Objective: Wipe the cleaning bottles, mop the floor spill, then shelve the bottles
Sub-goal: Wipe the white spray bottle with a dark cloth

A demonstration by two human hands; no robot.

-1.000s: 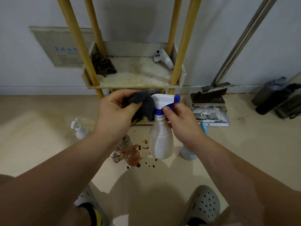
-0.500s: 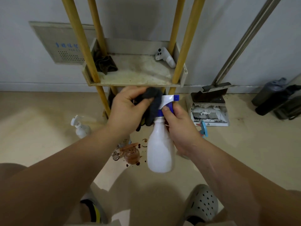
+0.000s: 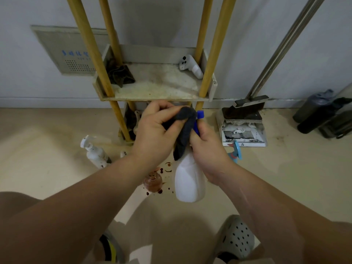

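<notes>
Beige floor (image 3: 57, 168) underfoot, brown spill (image 3: 167, 169) spotted on it. Right hand (image 3: 205, 149) gripped white spray bottle (image 3: 190, 180) by the neck, above the floor. Left hand (image 3: 156, 138) pinched dark cloth (image 3: 183, 130) over the trigger head, covering more than 0.5 s before. Floor bottles, three: pump bottle (image 3: 94, 153), brown bottle (image 3: 152, 181), blue-triggered bottle (image 3: 235, 151). One shelf (image 3: 158, 82) with second cloth (image 3: 120, 75), against grey wall (image 3: 171, 20).
</notes>
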